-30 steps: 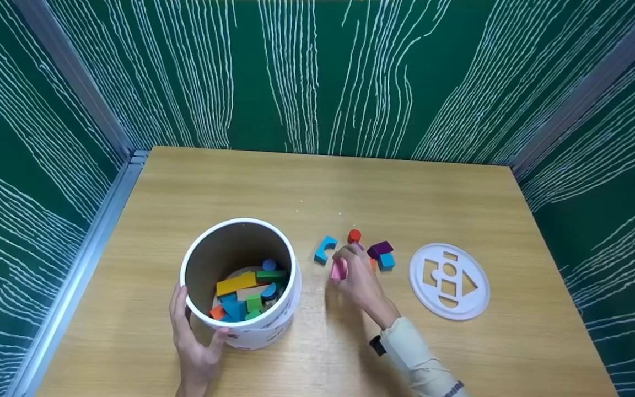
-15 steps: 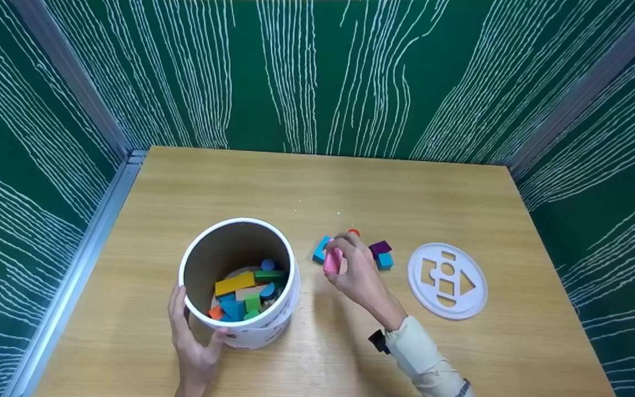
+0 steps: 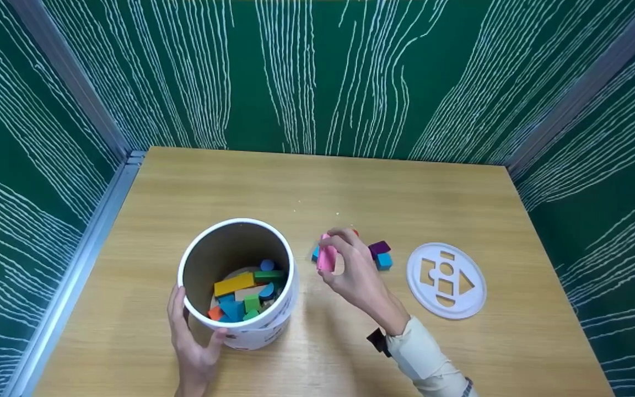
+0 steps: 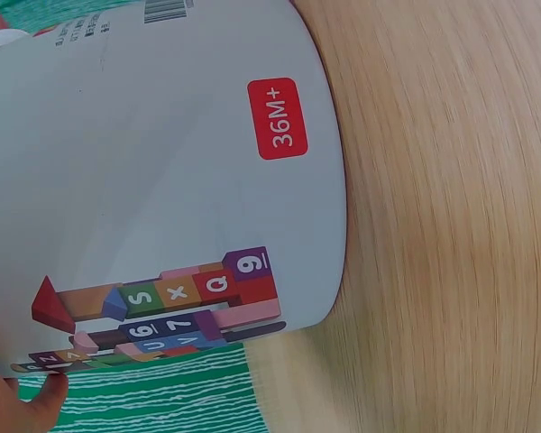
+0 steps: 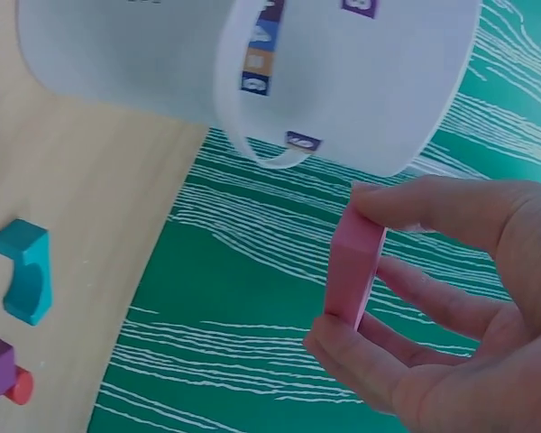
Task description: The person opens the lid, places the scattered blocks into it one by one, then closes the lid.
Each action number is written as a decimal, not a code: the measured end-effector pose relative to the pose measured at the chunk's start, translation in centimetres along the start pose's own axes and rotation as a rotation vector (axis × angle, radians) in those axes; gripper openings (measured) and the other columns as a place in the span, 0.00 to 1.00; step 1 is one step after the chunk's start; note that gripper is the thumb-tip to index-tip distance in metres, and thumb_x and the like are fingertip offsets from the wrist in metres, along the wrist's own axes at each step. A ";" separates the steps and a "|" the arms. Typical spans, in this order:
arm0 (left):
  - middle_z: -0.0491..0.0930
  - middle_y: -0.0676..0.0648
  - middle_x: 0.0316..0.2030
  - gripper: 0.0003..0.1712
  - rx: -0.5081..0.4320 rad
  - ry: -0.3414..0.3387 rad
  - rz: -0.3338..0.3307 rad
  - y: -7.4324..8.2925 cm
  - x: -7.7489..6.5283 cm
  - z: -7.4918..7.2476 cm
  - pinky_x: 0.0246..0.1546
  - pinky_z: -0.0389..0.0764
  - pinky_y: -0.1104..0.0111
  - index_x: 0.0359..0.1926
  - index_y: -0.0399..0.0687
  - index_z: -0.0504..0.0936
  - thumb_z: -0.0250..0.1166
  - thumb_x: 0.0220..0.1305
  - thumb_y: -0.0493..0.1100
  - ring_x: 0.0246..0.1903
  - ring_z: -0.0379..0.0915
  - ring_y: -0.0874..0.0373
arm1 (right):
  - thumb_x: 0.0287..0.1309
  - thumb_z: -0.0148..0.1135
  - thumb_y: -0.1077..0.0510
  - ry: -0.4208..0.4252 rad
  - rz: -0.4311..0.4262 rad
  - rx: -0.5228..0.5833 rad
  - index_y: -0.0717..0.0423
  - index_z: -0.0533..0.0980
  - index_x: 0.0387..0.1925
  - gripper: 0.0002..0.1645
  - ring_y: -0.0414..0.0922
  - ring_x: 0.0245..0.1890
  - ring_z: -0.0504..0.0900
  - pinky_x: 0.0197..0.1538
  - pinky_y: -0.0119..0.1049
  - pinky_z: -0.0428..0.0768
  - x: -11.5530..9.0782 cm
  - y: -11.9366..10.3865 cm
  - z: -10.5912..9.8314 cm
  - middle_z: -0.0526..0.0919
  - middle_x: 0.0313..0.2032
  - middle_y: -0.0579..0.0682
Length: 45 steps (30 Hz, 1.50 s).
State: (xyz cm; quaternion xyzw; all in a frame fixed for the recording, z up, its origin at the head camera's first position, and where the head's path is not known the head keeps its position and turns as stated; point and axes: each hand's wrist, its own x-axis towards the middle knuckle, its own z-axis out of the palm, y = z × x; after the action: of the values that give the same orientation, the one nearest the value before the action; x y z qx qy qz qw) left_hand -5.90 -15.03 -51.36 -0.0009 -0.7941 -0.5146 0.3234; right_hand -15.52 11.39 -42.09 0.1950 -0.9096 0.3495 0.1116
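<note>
A pink rectangular block (image 3: 326, 258) is pinched between the thumb and fingertips of my right hand (image 3: 359, 273), raised off the table. The right wrist view shows the pink block (image 5: 353, 262) held by its ends, beside the white bucket. My left hand (image 3: 193, 342) grips the rim of the round white bucket (image 3: 259, 333) at its near left, thumb in front and fingers along the side. Inside the bucket lie several coloured blocks, among them a yellow block (image 3: 233, 284) and a green one (image 3: 269, 277). The left wrist view is mostly the bucket's printed wall (image 4: 180, 162).
Partly behind my right hand lie a blue arch block (image 5: 27, 271), a red cylinder (image 5: 20, 386), a purple block (image 3: 379, 248) and a blue cube (image 3: 384, 261). A white lid (image 3: 414, 284) with shaped holes rests at the right. Green walls surround the table (image 3: 433, 204).
My right hand has lifted the pink block off the table and carried it a little left toward the bucket. The left hand stays on the bucket.
</note>
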 end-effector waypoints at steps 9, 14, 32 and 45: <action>0.49 0.50 0.65 0.49 0.026 -0.017 -0.070 0.1 -0.1 0.0 0.59 0.57 0.69 0.66 0.51 0.50 0.66 0.44 0.45 0.61 0.49 0.52 | 0.29 0.74 0.58 0.002 -0.018 0.004 0.47 0.76 0.41 0.28 0.41 0.48 0.68 0.40 0.30 0.77 0.3 -2.1 -0.9 0.70 0.49 0.45; 0.49 0.50 0.65 0.48 0.018 -0.023 -0.078 0.1 -0.1 -0.1 0.60 0.56 0.69 0.66 0.52 0.50 0.66 0.45 0.46 0.61 0.49 0.52 | 0.32 0.73 0.58 -0.020 -0.031 0.040 0.46 0.75 0.44 0.30 0.42 0.50 0.67 0.41 0.31 0.77 0.5 -3.1 -1.3 0.68 0.51 0.45; 0.50 0.47 0.65 0.48 -0.007 0.000 -0.030 0.1 -0.1 0.0 0.58 0.56 0.76 0.65 0.47 0.52 0.67 0.44 0.46 0.61 0.49 0.52 | 0.38 0.70 0.59 -0.086 -0.128 0.132 0.45 0.74 0.47 0.28 0.44 0.52 0.65 0.43 0.33 0.76 1.1 -5.8 -0.9 0.66 0.53 0.48; 0.50 0.47 0.65 0.48 0.000 -0.008 -0.040 0.2 -0.1 0.0 0.58 0.56 0.75 0.65 0.48 0.52 0.67 0.44 0.47 0.61 0.48 0.52 | 0.40 0.68 0.60 -0.158 -0.113 0.117 0.44 0.75 0.48 0.27 0.44 0.53 0.65 0.44 0.31 0.75 1.3 -6.6 0.8 0.63 0.55 0.48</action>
State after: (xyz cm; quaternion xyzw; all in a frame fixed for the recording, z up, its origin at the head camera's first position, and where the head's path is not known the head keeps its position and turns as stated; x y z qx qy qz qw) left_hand -5.74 -14.92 -51.25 0.0129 -0.7953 -0.5211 0.3096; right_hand -13.92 5.94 -38.34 0.2791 -0.8813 0.3785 0.0474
